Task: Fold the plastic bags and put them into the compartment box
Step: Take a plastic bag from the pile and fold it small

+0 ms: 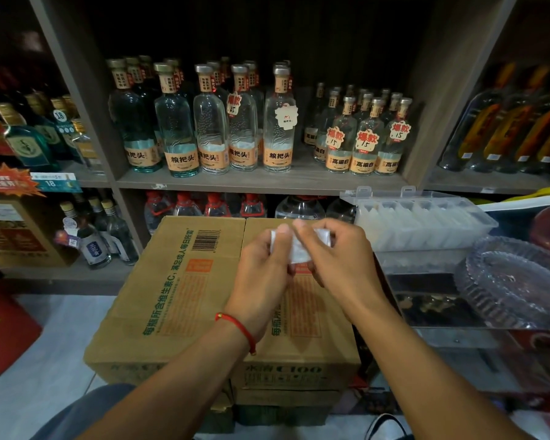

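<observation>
Both hands are up together over the cardboard carton (178,281), working one small plastic bag (299,249) between them. The left hand (264,268) pinches its left edge, thumb on top; the right hand (337,258) curls round the right side, fingertips pressing the top. The bag looks already folded down to a little white packet, held in the air and not resting on anything.

Here's the risk as I see it: slick plastic springs back, so if either pinch loosens before the packet is seated, I'd expect the fold to pop open.

The compartment box (426,223) sits just beyond the right hand, lid up, its slots apparently packed with similar white packets. A tight slot could drag the fold loose. Beside it there's a stack of clear glass plates (515,281); behind, shelves of bottles (210,122).
</observation>
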`<state>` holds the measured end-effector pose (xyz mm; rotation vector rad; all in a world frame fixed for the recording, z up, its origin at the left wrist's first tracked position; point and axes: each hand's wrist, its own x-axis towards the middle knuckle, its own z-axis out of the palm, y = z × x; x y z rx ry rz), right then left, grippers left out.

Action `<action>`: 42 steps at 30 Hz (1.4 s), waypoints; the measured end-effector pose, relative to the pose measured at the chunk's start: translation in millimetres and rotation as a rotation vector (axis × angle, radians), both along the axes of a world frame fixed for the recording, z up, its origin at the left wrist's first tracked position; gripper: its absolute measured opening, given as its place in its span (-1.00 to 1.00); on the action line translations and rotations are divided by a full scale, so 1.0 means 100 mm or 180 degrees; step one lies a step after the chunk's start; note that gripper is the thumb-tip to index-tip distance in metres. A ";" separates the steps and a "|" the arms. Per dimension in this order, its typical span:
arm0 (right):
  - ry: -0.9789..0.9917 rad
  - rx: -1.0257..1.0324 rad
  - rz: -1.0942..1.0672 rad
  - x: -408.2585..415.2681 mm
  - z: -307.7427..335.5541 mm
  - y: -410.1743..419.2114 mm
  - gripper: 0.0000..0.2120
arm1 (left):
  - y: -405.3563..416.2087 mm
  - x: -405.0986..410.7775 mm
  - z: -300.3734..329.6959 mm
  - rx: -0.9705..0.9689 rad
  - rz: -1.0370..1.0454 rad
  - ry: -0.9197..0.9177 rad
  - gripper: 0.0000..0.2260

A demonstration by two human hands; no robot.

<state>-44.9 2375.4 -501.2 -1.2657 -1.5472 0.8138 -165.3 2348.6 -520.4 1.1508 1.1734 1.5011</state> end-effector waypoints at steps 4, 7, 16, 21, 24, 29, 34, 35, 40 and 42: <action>-0.0127 0.0341 -0.0149 -0.06 -0.03 0.01 -0.76 | 0.03 0.02 -0.02 -0.0034 0.0152 -0.0095 -0.56; 0.0238 0.0119 -0.0106 -0.12 -0.04 0.00 -0.66 | 0.06 0.00 -0.09 0.0254 0.0494 0.0312 -0.59; 0.1405 -0.0117 -0.0094 -0.35 -0.12 0.00 -0.83 | 0.16 0.01 -0.11 0.0502 0.1149 0.0434 -0.68; 0.1584 -0.0065 -0.0177 -0.40 -0.16 0.01 -0.84 | 0.18 0.05 -0.10 0.0502 0.1234 0.0275 -0.70; 0.1633 -0.0147 -0.0048 -0.37 -0.15 0.00 -0.79 | 0.19 0.04 -0.09 0.0487 0.1186 0.0312 -0.69; 0.1532 -0.0221 0.0015 -0.30 -0.14 -0.02 -0.72 | 0.20 -0.01 -0.09 0.0522 0.1140 0.0428 -0.63; 0.1772 -0.0282 0.0012 -0.31 -0.15 -0.03 -0.75 | 0.20 0.03 -0.12 0.0480 0.1155 0.0371 -0.64; 0.1820 -0.0341 0.0068 -0.29 -0.15 -0.04 -0.73 | 0.20 0.03 -0.12 0.0491 0.1162 0.0379 -0.64; 0.1486 -0.0123 0.0027 -0.17 -0.17 -0.04 -0.68 | 0.20 0.01 -0.11 0.0659 0.1153 0.0497 -0.63; 0.1445 -0.0038 -0.0074 -0.15 -0.18 -0.04 -0.65 | 0.20 0.05 -0.10 0.0690 0.1153 0.0583 -0.62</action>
